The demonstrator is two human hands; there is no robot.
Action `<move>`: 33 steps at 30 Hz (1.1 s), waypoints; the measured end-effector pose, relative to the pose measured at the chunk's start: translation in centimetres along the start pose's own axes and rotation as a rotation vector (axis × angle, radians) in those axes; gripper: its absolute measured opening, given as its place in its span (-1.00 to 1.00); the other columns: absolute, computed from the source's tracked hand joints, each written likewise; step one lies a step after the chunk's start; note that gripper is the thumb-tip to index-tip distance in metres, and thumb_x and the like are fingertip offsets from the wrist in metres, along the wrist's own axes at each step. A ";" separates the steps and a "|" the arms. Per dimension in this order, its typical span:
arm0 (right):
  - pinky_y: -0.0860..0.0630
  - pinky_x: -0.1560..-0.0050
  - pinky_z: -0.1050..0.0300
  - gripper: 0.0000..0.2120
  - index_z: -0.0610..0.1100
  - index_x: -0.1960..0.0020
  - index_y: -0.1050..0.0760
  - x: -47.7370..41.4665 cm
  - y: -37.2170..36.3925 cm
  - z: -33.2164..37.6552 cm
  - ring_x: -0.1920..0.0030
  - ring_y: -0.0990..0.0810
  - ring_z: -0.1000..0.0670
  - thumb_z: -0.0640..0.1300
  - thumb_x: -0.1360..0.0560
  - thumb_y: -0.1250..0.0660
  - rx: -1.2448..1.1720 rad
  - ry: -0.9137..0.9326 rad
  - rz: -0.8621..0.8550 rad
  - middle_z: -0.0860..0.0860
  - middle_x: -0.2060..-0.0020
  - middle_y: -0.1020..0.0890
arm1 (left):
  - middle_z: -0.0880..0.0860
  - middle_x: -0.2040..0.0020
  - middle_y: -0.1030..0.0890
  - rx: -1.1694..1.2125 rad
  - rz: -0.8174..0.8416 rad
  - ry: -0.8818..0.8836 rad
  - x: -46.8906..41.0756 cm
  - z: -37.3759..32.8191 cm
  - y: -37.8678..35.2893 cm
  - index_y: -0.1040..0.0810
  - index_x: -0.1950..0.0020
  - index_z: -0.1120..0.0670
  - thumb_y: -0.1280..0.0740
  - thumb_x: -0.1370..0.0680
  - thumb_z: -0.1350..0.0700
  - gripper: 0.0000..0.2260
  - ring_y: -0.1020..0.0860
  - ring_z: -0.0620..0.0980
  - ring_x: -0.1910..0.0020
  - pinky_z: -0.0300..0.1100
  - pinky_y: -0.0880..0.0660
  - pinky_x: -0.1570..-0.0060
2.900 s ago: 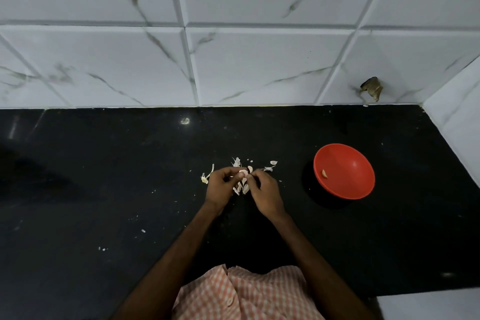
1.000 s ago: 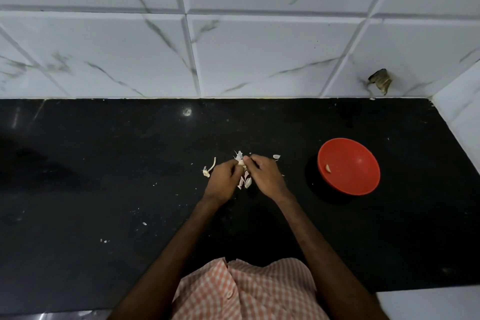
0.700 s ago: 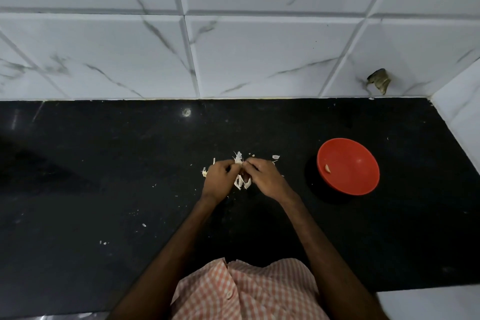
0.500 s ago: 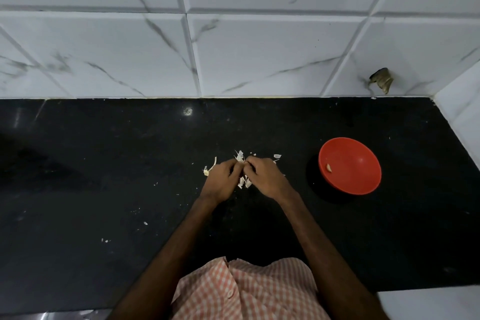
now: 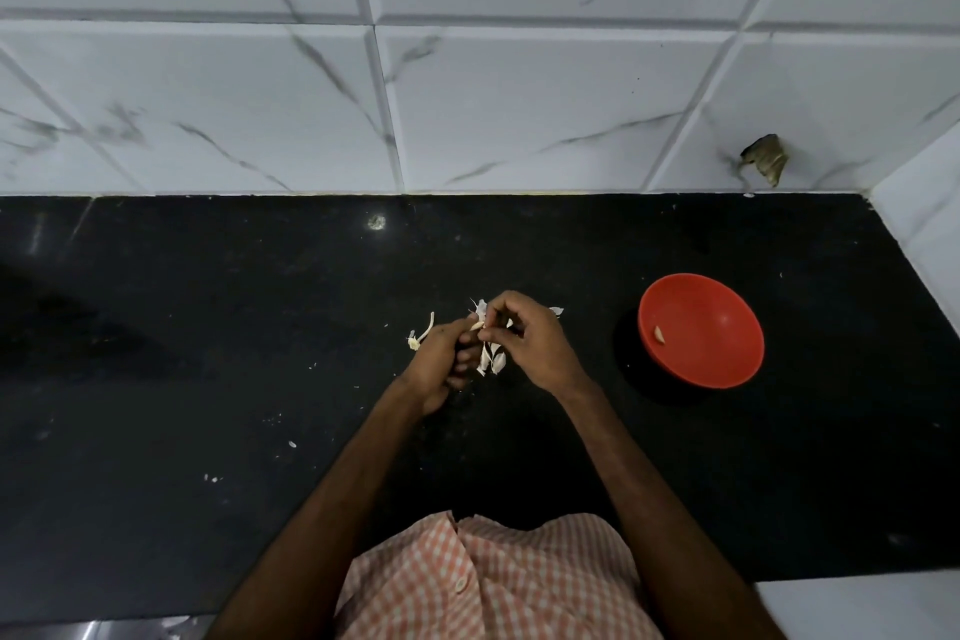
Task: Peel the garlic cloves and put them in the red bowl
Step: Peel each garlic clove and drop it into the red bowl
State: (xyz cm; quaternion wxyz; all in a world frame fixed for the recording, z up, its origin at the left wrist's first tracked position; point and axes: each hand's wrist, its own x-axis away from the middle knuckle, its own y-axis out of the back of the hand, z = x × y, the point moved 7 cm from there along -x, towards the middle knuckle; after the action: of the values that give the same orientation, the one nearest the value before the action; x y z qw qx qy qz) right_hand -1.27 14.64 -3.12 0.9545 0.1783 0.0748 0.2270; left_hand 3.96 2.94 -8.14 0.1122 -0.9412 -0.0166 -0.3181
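Currently the left hand (image 5: pixel 441 361) pinches a garlic clove (image 5: pixel 477 325) at its fingertips, and the right hand (image 5: pixel 532 343), fingers curled, picks at the same clove. Loose cloves (image 5: pixel 494 361) and skins (image 5: pixel 556 311) lie on the black counter (image 5: pixel 208 327) beneath the hands. The red bowl (image 5: pixel 727 364) stands apart to the right, one peeled clove (image 5: pixel 658 335) inside.

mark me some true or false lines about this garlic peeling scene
1. The bowl holds one clove. True.
2. The bowl sits left of both hands. False: it sits to the right of the right hand.
3. The left hand and the right hand pinch a garlic piece between them. True.
4. The counter is white. False: it is black.
5. White garlic bits lie on the counter by the hands. True.
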 end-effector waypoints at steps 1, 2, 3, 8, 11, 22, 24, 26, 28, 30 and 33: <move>-0.55 0.10 0.07 -0.83 -0.19 0.10 -0.51 -0.1 0.1 0.2 0.12 -0.58 -0.06 -0.35 -0.45 -0.48 0.015 0.019 0.011 -0.02 0.17 -0.59 | -0.08 0.43 -0.17 0.020 0.018 0.026 0.0 0.1 0.0 -0.25 0.39 -0.07 -0.16 -0.68 -0.08 -0.58 -0.10 -0.14 0.46 -0.23 0.05 0.43; -0.53 0.10 0.10 -0.82 -0.19 0.09 -0.51 -0.3 0.2 0.6 0.12 -0.58 -0.05 -0.36 -0.45 -0.48 0.033 0.040 0.024 -0.03 0.16 -0.59 | -0.09 0.44 -0.17 0.041 0.033 0.046 0.0 0.2 -0.1 -0.26 0.39 -0.07 -0.16 -0.67 -0.07 -0.58 -0.10 -0.14 0.47 -0.23 0.06 0.43; -0.53 0.10 0.10 -0.82 -0.19 0.09 -0.51 -0.4 0.3 0.8 0.12 -0.57 -0.04 -0.36 -0.45 -0.48 0.049 0.064 0.040 -0.02 0.16 -0.58 | -0.09 0.46 -0.16 0.067 0.048 0.063 0.0 0.3 -0.2 -0.26 0.39 -0.07 -0.16 -0.67 -0.07 -0.58 -0.10 -0.15 0.48 -0.25 0.05 0.45; -0.54 0.09 0.10 -0.82 -0.15 0.09 -0.50 -1.0 0.1 1.5 0.12 -0.52 0.03 -0.37 -0.47 -0.45 0.128 0.131 0.086 0.04 0.16 -0.53 | -0.11 0.49 -0.16 0.144 0.089 0.121 0.3 0.3 -0.6 -0.25 0.39 -0.06 -0.15 -0.68 -0.05 -0.58 -0.11 -0.18 0.52 -0.32 0.03 0.52; -0.56 0.10 0.05 -0.80 -0.19 0.10 -0.46 -1.1 -0.1 1.8 0.13 -0.49 0.01 -0.46 -0.47 -0.36 0.135 0.139 0.100 0.02 0.16 -0.49 | -0.11 0.49 -0.17 0.189 0.111 0.130 0.2 0.3 -0.9 -0.26 0.39 -0.06 -0.16 -0.67 -0.06 -0.58 -0.11 -0.20 0.53 -0.33 0.05 0.51; -0.54 0.12 0.04 -0.77 -0.23 0.10 -0.40 -0.9 -0.1 2.8 0.13 -0.53 -0.03 -0.54 -0.48 -0.19 0.165 0.168 0.068 -0.04 0.17 -0.48 | -0.13 0.53 -0.18 0.366 0.140 0.091 1.1 -0.8 -2.2 -0.29 0.44 -0.06 -0.15 -0.69 -0.03 -0.54 -0.16 -0.19 0.54 -0.36 0.03 0.52; -0.54 0.09 -0.01 -0.79 -0.23 0.09 -0.42 -1.1 0.2 3.1 0.13 -0.54 -0.03 -0.52 -0.50 -0.22 0.161 0.191 0.051 -0.04 0.17 -0.50 | -0.12 0.52 -0.20 0.368 0.137 0.063 1.2 -1.1 -2.3 -0.30 0.44 -0.07 -0.14 -0.70 -0.08 -0.52 -0.16 -0.19 0.53 -0.35 0.02 0.52; -0.54 0.06 0.00 -0.79 -0.19 0.07 -0.43 -1.5 0.5 3.3 0.10 -0.52 -0.02 -0.48 -0.52 -0.26 0.179 0.196 0.051 0.01 0.14 -0.49 | -0.11 0.45 -0.22 0.318 0.136 0.026 1.3 -1.4 -2.3 -0.31 0.38 -0.05 -0.12 -0.70 -0.15 -0.55 -0.15 -0.19 0.49 -0.34 0.00 0.51; -0.52 0.03 0.02 -0.77 -0.13 0.07 -0.44 -1.6 0.7 3.3 0.06 -0.51 -0.02 -0.45 -0.53 -0.28 0.197 0.187 0.041 0.08 0.12 -0.47 | -0.08 0.38 -0.28 0.167 0.108 -0.036 1.1 -1.8 -2.2 -0.37 0.27 -0.01 -0.09 -0.70 -0.18 -0.59 -0.18 -0.18 0.46 -0.32 -0.04 0.51; -0.50 0.01 0.07 -0.77 -0.11 0.06 -0.45 -1.5 0.8 3.4 0.03 -0.50 -0.01 -0.43 -0.54 -0.30 0.201 0.194 0.032 0.10 0.10 -0.47 | -0.06 0.32 -0.41 0.044 0.046 -0.136 0.9 -2.5 -2.0 -0.48 0.09 0.06 -0.11 -0.72 -0.10 -0.67 -0.26 -0.18 0.44 -0.31 -0.10 0.51; -0.47 0.05 0.13 -0.83 -0.12 0.04 -0.47 -1.4 1.1 3.5 0.05 -0.49 0.02 -0.38 -0.55 -0.33 0.218 0.209 -0.010 0.09 0.09 -0.46 | 0.00 0.23 -0.49 0.037 -0.017 -0.266 0.8 -2.9 -1.5 -0.51 -0.11 0.16 -0.16 -0.72 0.09 -0.81 -0.36 -0.15 0.40 -0.31 -0.20 0.51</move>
State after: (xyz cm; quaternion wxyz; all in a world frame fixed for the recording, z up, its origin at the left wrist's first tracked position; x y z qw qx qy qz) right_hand -2.19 13.79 0.60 0.9175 0.2561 0.1988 0.2303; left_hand 2.68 3.70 -5.12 0.1238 -0.9727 -0.0451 -0.1910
